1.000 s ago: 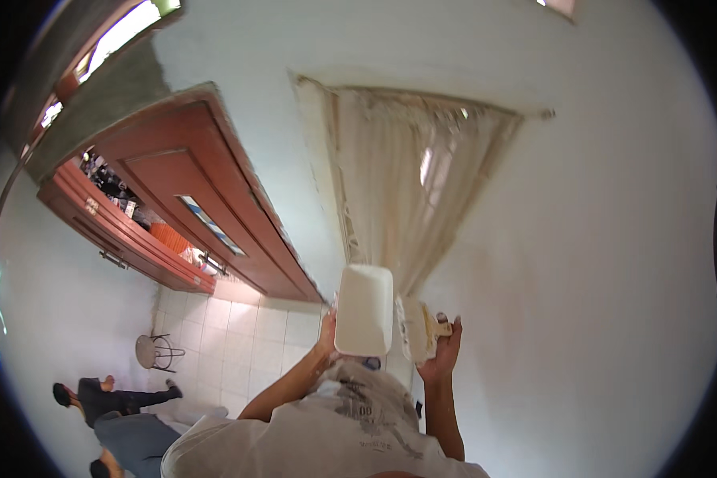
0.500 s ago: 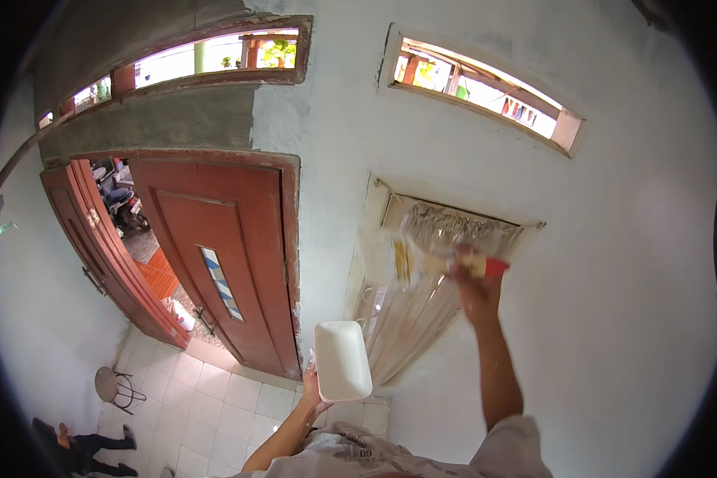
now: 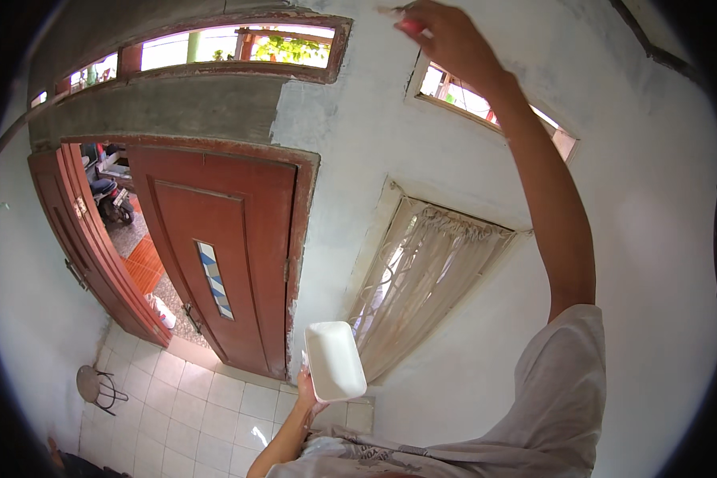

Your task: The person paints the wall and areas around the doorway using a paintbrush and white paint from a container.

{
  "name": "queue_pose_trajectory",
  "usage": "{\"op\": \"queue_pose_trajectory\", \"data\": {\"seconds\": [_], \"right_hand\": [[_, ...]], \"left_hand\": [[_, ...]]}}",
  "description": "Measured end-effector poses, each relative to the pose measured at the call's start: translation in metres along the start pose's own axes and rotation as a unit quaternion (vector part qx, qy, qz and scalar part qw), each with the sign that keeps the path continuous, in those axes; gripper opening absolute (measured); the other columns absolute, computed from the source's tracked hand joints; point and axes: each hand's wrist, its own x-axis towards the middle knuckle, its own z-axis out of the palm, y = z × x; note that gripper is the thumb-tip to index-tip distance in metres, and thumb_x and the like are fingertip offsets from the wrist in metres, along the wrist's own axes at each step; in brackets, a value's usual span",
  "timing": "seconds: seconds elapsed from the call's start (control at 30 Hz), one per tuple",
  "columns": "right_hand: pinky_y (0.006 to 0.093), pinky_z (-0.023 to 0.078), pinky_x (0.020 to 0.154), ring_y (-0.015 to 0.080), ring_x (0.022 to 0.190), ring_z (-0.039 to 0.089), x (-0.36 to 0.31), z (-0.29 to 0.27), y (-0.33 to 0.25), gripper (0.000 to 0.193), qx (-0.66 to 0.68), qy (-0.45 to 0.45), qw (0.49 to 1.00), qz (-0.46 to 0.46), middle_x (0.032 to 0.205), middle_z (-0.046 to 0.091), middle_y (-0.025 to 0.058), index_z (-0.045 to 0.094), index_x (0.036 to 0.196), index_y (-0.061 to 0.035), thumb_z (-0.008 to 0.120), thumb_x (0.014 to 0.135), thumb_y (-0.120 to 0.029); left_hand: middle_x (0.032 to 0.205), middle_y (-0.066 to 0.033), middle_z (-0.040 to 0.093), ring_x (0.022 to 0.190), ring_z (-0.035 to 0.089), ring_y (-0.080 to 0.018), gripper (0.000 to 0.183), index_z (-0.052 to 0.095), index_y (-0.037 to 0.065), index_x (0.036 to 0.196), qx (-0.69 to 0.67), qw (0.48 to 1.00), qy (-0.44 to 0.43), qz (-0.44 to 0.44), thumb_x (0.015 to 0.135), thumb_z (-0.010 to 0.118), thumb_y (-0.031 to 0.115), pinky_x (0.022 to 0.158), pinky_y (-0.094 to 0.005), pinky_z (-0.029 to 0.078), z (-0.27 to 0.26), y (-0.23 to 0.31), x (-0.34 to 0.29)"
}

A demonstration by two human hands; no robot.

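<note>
My right hand [image 3: 454, 41] is raised high at the top of the view, closed round a paintbrush [image 3: 411, 26]. Only the red end of its handle and a pale bit show; the bristles are hidden or out of view. Behind that hand is the pale painted wall [image 3: 374, 111], just above the right vent opening. Low in front of me, my left hand [image 3: 307, 389] grips a white rectangular tub [image 3: 354, 354] by its left side. The tub's inside looks white; I cannot tell how much paint it holds.
Red-brown double doors [image 3: 251, 207] stand at the left, one leaf ajar, with a motorbike [image 3: 118, 203] outside. Bare grey cement [image 3: 175, 107] lies above them. A curtained window [image 3: 430, 271] is ahead. A round stool [image 3: 90, 384] and part of a person [image 3: 76, 462] are at lower left.
My right hand has swung up with the paintbrush, from in front of the curtained window to above the vent opening. My left hand still holds the tub. The person at lower left is mostly out of view.
</note>
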Motion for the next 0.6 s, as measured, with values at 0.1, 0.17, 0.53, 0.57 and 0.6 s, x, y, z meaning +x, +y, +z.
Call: {"op": "queue_pose_trajectory", "data": {"seconds": [0.1, 0.17, 0.53, 0.57, 0.6], "right_hand": [[0.0386, 0.054, 0.087, 0.0236, 0.101, 0.063, -0.042, 0.048, -0.025, 0.017, -0.067, -0.07, 0.994, -0.057, 0.104, 0.063, 0.0023, 0.068, 0.094, -0.0153, 0.06, 0.082, -0.007], [0.0382, 0.055, 0.077, 0.0232, 0.089, 0.063, -0.086, 0.077, -0.068, 0.001, -0.009, -0.135, 0.989, -0.06, 0.093, 0.06, 0.0054, 0.061, 0.084, -0.009, 0.06, 0.085, -0.01], [0.0385, 0.053, 0.072, 0.0259, 0.076, 0.067, -0.004, 0.019, -0.01, 0.016, 0.01, -0.022, 0.999, 0.038, 0.084, 0.069, 0.0118, 0.067, 0.094, -0.0039, 0.066, 0.092, -0.019], [0.0385, 0.053, 0.072, 0.0281, 0.076, 0.066, 0.018, 0.0, 0.007, 0.016, -0.008, 0.01, 0.998, 0.059, 0.084, 0.069, 0.0126, 0.067, 0.095, -0.0043, 0.066, 0.092, -0.02], [0.0385, 0.053, 0.073, 0.0303, 0.075, 0.065, 0.037, -0.017, 0.018, 0.017, -0.026, 0.041, 0.996, 0.079, 0.083, 0.069, 0.0134, 0.067, 0.096, -0.0047, 0.066, 0.092, -0.021]], "left_hand": [[0.136, -0.0119, 0.056, 0.121, 0.059, -0.0322, 0.06, 0.044, 0.012, 0.144, -0.008, 1.0, 0.0, -0.009, 0.099, 0.04, 0.051, 0.1, -0.0549, 0.049, -0.005, 0.001, 0.0], [0.136, -0.012, 0.056, 0.121, 0.059, -0.0323, 0.06, 0.044, 0.012, 0.144, -0.01, 1.0, 0.002, -0.006, 0.099, 0.04, 0.051, 0.1, -0.0552, 0.049, -0.008, 0.005, -0.002], [0.136, -0.0123, 0.056, 0.121, 0.059, -0.0326, 0.061, 0.043, 0.012, 0.145, -0.027, 1.0, -0.003, -0.008, 0.099, 0.04, 0.052, 0.099, -0.0568, 0.049, -0.015, 0.013, -0.006], [0.136, -0.0124, 0.056, 0.12, 0.059, -0.0327, 0.061, 0.043, 0.012, 0.145, -0.032, 0.999, -0.005, -0.01, 0.099, 0.04, 0.052, 0.099, -0.0569, 0.049, -0.015, 0.014, -0.005], [0.136, -0.0124, 0.056, 0.12, 0.059, -0.0327, 0.061, 0.043, 0.012, 0.145, -0.035, 0.999, -0.006, -0.01, 0.099, 0.04, 0.052, 0.099, -0.057, 0.049, -0.017, 0.013, -0.005]]}}
